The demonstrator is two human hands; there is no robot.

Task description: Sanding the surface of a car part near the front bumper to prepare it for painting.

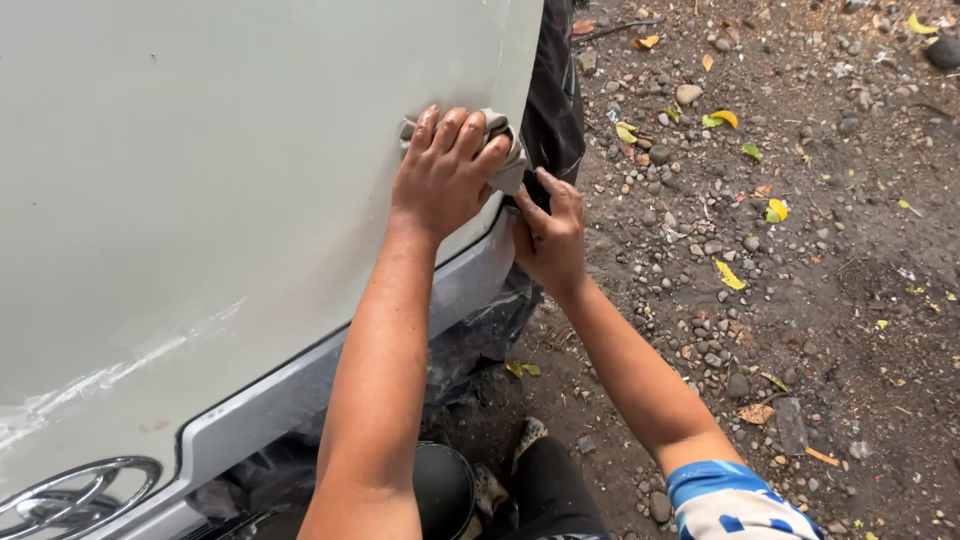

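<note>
A white car body panel (200, 180) fills the left of the view. My left hand (445, 170) presses a crumpled grey cloth (508, 160) flat against the panel near its right edge, with the fingers spread over the cloth. Just below and to the right, my right hand (548, 235) grips the panel's edge where black plastic sheeting (555, 110) hangs behind it. The two hands almost touch. What the right fingertips pinch is partly hidden.
A chrome emblem (70, 495) sits at the panel's lower left above a grey trim strip (300, 390). A black round container (443, 490) stands by my foot (525, 435). To the right lies dark gravel ground (780, 280) with stones and yellow leaves.
</note>
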